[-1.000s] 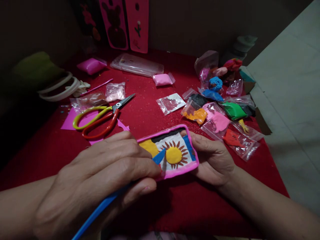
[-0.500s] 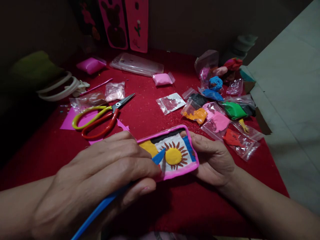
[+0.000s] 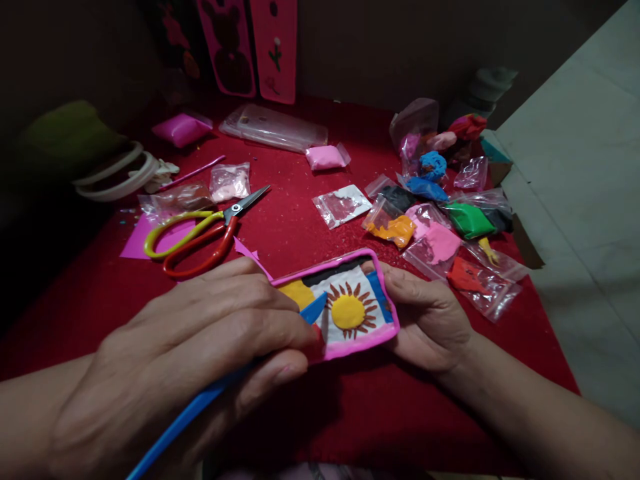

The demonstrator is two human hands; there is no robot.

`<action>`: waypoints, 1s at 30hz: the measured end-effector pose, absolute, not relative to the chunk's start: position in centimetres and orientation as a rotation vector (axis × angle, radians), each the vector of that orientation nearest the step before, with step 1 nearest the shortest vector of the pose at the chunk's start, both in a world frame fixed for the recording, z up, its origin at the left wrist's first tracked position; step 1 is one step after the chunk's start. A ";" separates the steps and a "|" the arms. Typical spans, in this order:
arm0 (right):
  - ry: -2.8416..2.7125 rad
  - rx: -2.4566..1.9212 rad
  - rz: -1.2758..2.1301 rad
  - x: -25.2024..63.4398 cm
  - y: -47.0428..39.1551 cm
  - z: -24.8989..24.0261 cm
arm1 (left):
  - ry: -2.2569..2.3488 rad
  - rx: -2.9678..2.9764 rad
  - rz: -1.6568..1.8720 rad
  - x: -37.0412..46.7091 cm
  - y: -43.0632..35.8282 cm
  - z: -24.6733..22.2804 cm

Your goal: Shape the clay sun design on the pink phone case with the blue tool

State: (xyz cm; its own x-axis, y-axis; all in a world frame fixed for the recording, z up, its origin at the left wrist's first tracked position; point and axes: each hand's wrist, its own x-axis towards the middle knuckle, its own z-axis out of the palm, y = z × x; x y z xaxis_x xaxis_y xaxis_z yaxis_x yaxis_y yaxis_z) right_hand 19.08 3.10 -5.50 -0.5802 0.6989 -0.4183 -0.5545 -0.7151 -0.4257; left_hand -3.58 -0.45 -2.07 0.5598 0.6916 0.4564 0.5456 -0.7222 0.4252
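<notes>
My left hand covers the near end of the clay panel, so I can't see what's there. The blue tool runs off the bottom edge. Stuff at the far left is too dark to make out.

Your red glittery cloth carries scissors, a clear phone case, pink paper scraps and many small clay bags.
</notes>
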 end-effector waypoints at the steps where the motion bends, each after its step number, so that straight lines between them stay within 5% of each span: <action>1: -0.324 -0.744 2.274 19.1 3.1 -5.5 | 1.031 2.557 0.895 -3.6 -0.5 -2.0; 30: -0.355 -0.773 2.264 19.1 3.0 -5.5 | 1.028 2.484 0.880 -3.5 -0.9 -2.0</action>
State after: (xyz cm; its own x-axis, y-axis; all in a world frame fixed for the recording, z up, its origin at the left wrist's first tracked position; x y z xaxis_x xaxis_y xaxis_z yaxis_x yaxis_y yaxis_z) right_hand 19.08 2.98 -5.51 -0.5712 0.7013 -0.4265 -0.5371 -0.7122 -0.4520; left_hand -3.50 -0.87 -2.03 0.5535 0.7186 0.4209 0.5268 -0.6936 0.4913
